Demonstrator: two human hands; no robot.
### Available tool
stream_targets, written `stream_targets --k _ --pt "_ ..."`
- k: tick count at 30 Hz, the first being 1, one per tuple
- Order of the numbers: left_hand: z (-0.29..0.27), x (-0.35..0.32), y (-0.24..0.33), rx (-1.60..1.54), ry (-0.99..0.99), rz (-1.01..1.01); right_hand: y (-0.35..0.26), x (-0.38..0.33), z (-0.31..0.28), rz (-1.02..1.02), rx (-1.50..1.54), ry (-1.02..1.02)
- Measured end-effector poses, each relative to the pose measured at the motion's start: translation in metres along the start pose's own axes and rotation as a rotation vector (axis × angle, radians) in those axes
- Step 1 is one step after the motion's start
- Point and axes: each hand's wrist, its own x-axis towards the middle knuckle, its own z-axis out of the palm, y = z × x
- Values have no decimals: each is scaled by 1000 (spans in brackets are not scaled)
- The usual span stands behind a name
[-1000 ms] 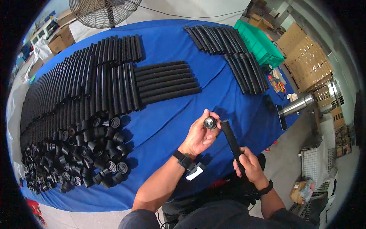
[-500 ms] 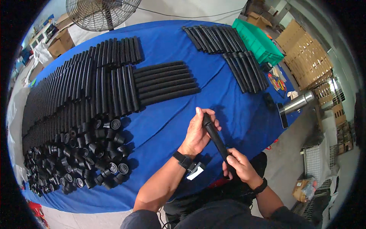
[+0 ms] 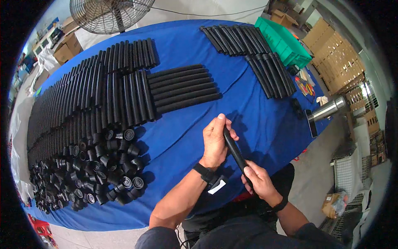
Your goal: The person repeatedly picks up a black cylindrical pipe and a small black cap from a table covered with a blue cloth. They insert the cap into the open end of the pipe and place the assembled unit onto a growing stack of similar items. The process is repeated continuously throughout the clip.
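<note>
Black tube (image 3: 235,152); left hand (image 3: 215,141) round far end, right hand (image 3: 260,180) nearer.

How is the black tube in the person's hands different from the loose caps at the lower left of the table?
The black tube is long and slim; the loose caps are short and squat. The tube is held by the left hand and the right hand, while the caps lie in a jumbled heap on the blue cloth. Both are black.
</note>
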Motion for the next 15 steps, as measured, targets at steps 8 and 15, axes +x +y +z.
stream_targets --k 8,15 --pt "-1 -2 -2 78 77 47 2 5 8 -278 -405 146" --pt "-4 -1 -5 131 82 31 3 11 4 -412 -508 194"
